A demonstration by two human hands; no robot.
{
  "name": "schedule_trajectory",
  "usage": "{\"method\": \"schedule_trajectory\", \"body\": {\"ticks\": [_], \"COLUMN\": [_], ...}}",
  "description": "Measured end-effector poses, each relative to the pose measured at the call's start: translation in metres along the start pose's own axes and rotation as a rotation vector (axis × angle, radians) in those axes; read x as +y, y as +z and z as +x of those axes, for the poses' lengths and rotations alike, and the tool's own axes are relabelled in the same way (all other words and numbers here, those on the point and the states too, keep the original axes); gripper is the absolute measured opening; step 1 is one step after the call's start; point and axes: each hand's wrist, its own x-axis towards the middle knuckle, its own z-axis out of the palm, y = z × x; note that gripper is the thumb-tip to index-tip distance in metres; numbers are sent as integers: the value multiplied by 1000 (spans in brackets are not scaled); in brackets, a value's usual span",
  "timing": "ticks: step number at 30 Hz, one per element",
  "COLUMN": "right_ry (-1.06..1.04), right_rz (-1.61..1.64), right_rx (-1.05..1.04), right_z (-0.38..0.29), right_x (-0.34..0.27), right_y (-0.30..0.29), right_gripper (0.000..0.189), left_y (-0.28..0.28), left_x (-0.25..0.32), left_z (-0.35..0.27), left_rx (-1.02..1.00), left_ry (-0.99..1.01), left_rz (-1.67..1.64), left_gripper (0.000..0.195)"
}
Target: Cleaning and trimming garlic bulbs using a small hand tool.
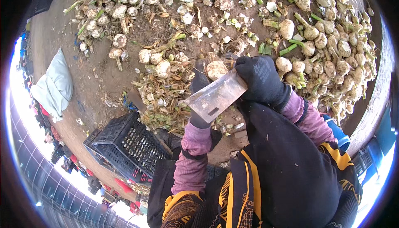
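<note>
My right hand, in a dark work glove, is closed on a wide cleaver-like metal blade with a small slot near one corner. The blade tilts across the space between my hands. My left hand, also gloved, is partly hidden behind the blade and holds a garlic bulb just beyond its upper edge. Dry garlic leaves and trimmings lie beside my left hand, with a few garlic bulbs on top.
Garlic bulbs with stalks cover the ground at the right, and another garlic pile is at the upper left. Cut stalk pieces lie ahead. Black plastic crates stand at the lower left, beyond them a pale sack.
</note>
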Motion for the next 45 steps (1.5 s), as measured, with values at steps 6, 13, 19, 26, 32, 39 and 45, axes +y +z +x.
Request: {"method": "schedule_trajectory", "body": {"ticks": [6,13,19,26,32,39,45], "right_ry": [11,35,448,650,577,205,693], "right_rz": [-3,116,186,566,656,629,442], "right_rx": [29,158,150,160,53,131,-120], "right_z": [-4,-32,-45,-34,-25,-8,-58], "right_x": [6,57,61,39,31,26,68], "right_y": [12,60,29,37,35,22,60], "right_gripper": [31,30,19,21,27,31,25], "left_y": [4,30,16,16,18,29,18], "left_x": [-1,27,62,70,22,62,61], "left_z": [-3,16,30,43,29,45,53], "left_rx": [-12,258,327,448,463,346,642], "left_ry": [95,53,-231,-232,-42,180,-13], "left_rz": [352,469,-198,-205,-106,790,-495], "left_gripper": [42,30,59,48,21,26,22]}}
